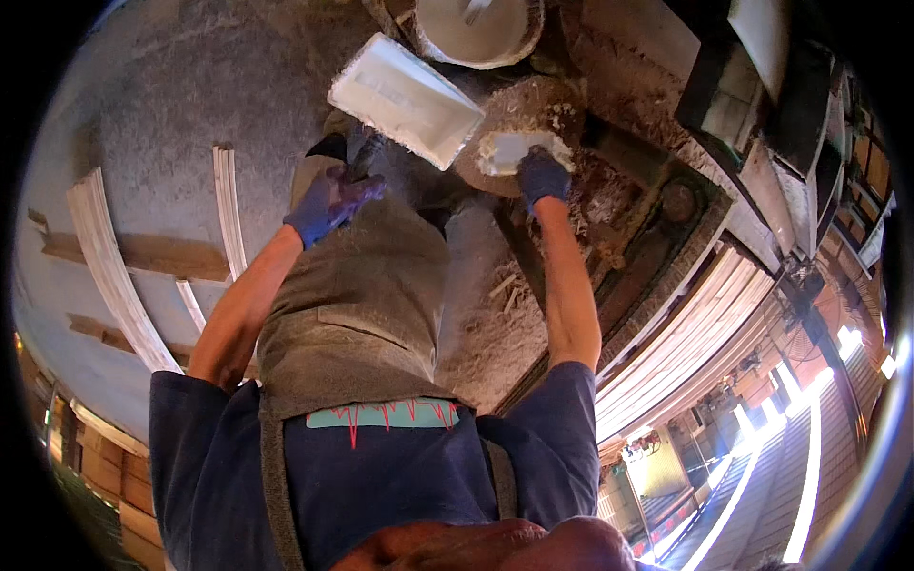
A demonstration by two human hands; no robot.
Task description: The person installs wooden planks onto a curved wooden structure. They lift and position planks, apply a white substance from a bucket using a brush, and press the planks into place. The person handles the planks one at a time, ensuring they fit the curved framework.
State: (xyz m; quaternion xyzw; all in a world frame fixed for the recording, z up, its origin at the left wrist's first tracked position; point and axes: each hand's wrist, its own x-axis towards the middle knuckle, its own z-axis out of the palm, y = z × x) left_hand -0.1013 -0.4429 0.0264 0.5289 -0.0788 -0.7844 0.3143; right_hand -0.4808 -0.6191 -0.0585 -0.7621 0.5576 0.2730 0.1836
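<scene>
My right hand (545, 179), in a dark blue glove, is closed on the near right end of a small white rectangular piece (509, 150) with rough, crumbly edges. That piece is over a round brown, dusty surface; its exact kind is unclear. My left hand (333, 202), in a blue-purple glove, is beside my apron (352, 295) with its fingers apart and nothing visible in them. A dark object just beyond its fingers is too shadowed to name. Ahead, between the hands, a larger white rectangular tray (405, 100) lies tilted, with crusted rims.
Beyond the tray stands a round bucket (479, 33) holding pale material and a tool. To the right are a dirty metal frame (657, 219) and a stack of long pale strips (685, 347). More wooden strips (114, 257) lie at left. Debris covers the floor (495, 333).
</scene>
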